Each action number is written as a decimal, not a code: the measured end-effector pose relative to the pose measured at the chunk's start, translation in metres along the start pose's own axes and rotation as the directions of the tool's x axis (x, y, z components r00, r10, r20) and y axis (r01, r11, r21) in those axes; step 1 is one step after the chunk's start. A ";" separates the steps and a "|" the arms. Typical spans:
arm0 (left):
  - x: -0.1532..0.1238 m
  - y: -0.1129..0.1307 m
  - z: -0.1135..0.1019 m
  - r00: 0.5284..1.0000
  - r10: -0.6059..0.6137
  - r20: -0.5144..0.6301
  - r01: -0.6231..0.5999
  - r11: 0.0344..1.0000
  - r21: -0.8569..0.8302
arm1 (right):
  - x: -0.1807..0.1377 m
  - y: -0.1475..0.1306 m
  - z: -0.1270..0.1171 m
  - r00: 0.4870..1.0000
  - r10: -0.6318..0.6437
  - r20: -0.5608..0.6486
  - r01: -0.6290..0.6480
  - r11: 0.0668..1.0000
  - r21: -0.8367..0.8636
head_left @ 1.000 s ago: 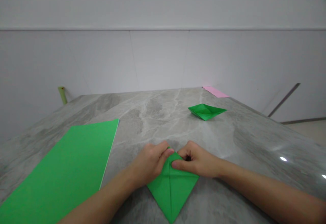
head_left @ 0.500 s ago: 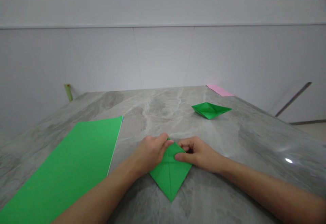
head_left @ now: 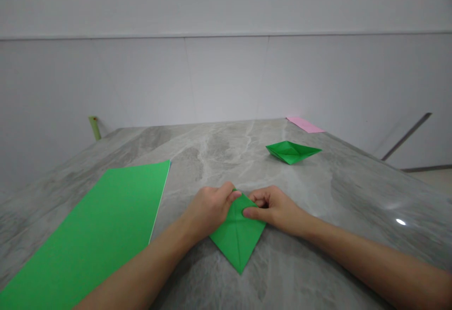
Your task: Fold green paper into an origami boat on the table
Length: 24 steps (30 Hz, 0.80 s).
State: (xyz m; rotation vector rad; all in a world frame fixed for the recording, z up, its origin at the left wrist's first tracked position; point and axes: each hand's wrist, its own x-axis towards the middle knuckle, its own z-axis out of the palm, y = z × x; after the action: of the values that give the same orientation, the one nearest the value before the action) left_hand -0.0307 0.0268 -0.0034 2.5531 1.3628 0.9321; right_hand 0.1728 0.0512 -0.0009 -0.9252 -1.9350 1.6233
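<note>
Paper in a flat green sheet (head_left: 95,225) lies at left. Left hand (head_left: 208,209) pinches the top corner of the folded green paper (head_left: 237,242), which rests on the table (head_left: 226,150) before me. Right hand (head_left: 273,206) pinches its upper right edge. I judge it light, thin, easily creased and prone to sliding: grip at corners. Versus 0.5 s ago, its lower tip sits nearer the hands.

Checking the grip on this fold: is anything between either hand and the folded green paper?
Nothing visible. The left hand and right hand both pinch the folded green paper directly at its far corner. The flat green sheet lies apart to the left, the green paper boat farther back.
</note>
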 end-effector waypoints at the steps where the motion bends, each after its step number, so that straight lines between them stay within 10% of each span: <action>1: 0.001 0.001 0.001 1.000 0.012 -0.008 -0.012 1.000 0.012 | 0.000 0.001 0.000 1.000 -0.002 0.002 0.002 1.000 0.006; 24: 0.008 0.011 0.002 0.961 0.273 -0.051 -0.253 0.936 0.245 | -0.005 0.000 0.006 0.989 -0.124 -0.083 0.106 0.975 -0.196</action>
State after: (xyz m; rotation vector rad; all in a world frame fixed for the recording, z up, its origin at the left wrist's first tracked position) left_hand -0.0183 0.0266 0.0022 2.9668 1.2393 0.9810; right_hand 0.1712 0.0436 -0.0016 -0.9265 -2.0647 1.3229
